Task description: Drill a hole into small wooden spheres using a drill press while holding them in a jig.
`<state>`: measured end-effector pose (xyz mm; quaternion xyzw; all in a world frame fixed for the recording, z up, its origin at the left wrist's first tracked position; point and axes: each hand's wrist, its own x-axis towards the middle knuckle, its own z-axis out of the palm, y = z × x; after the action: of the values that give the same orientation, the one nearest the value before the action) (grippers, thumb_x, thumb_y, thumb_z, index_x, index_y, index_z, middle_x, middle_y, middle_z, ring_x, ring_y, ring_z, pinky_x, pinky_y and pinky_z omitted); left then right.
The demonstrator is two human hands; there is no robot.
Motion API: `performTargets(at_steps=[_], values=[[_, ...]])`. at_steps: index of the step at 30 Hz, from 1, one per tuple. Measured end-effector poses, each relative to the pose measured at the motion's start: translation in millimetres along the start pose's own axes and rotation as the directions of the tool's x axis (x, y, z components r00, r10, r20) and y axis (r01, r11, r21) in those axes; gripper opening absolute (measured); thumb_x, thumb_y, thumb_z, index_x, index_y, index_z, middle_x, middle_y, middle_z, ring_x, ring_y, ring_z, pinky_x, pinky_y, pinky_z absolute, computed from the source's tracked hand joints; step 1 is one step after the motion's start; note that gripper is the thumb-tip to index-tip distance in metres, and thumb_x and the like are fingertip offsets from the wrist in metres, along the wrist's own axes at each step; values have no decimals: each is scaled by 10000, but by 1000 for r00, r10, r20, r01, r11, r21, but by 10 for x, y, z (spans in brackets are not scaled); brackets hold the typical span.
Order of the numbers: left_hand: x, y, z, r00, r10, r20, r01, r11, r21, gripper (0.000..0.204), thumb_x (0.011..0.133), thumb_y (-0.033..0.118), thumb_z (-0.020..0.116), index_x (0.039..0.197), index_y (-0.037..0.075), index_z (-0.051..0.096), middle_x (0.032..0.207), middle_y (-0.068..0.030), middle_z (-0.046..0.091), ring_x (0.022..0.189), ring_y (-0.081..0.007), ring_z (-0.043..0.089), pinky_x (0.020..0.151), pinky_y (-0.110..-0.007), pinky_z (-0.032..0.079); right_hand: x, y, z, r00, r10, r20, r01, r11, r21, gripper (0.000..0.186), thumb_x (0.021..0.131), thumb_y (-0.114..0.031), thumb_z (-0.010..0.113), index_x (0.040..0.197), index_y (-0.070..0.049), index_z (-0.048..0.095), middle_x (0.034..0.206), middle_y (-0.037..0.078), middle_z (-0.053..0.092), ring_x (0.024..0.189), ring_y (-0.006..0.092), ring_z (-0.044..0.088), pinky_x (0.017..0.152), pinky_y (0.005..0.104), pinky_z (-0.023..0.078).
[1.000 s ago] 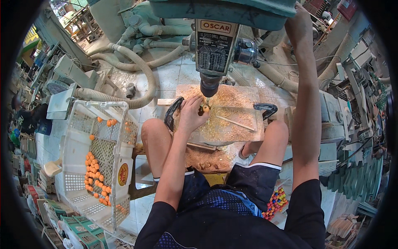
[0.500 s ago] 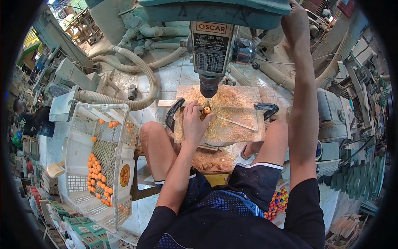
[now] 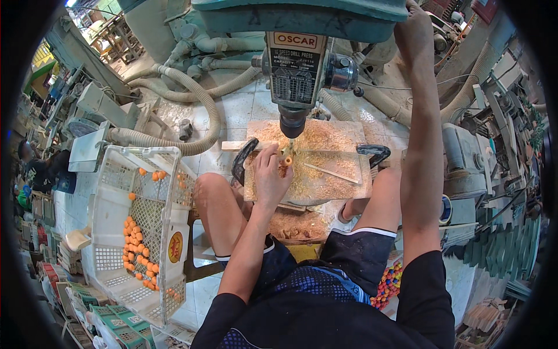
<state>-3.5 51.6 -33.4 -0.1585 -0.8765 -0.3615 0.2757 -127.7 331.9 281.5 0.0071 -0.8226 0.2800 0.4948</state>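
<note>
My left hand (image 3: 270, 179) reaches over a wooden board (image 3: 325, 185) strewn with shavings. Its thumb and fingers pinch a small orange bead (image 3: 288, 160) with a round hole in its top. The bead sits just on my side of the thin bit hanging from the drill press chuck (image 3: 292, 123). Raised high at the upper right, my right hand (image 3: 415, 35) is curled at the edge of the drill press's green housing (image 3: 302, 20). The housing hides part of its fingers and whatever they grip.
Black clamps (image 3: 373, 154) sit at both sides of the board, and a thin wooden strip (image 3: 331, 173) lies on it. A white plastic crate (image 3: 174, 203) with several orange beads stands at my left. Multicoloured beads (image 3: 388, 285) lie by my right thigh. A ribbed hose (image 3: 215, 110) curves behind.
The bead has moved slightly toward me, away from the bit, and tipped so its hole shows more. My left fingers shifted with it. My right hand is nearly still.
</note>
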Motion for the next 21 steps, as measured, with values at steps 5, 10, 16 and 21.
performTargets(at_steps=[5,10,16,21], values=[[-58,91,-226,998,-52,47,59,985,-165,280,773,43,781,1021,25,653,1184,-124,683,1128,-329,622,998,-430,493,-9,-115,-93,1000,22,18,-22,1000,13,268,988,-178,561,921,73,624,808,307,631,809,438,657,742,473,497],[-109,104,-378,940,-234,247,340,701,-627,279,857,57,766,1116,6,677,1054,-94,708,922,-225,678,896,-352,533,-383,-378,-395,962,198,189,-246,927,284,374,1020,-302,546,968,60,624,844,312,656,852,466,666,770,490,511],[-123,90,-395,746,-216,630,581,-252,-774,220,942,70,692,1148,-2,667,1059,-111,704,864,-160,654,857,-308,529,-1496,-404,-552,974,202,104,-225,791,569,372,1069,-305,576,1248,20,598,684,-7,535,592,48,491,528,229,389],[-96,178,-386,681,-177,711,632,-348,-692,236,972,182,684,1132,16,631,1050,-141,700,839,-155,633,810,-296,528,-2569,-363,-493,783,173,597,-398,877,269,292,976,-125,651,1256,-43,646,818,25,601,732,93,585,648,259,471]])
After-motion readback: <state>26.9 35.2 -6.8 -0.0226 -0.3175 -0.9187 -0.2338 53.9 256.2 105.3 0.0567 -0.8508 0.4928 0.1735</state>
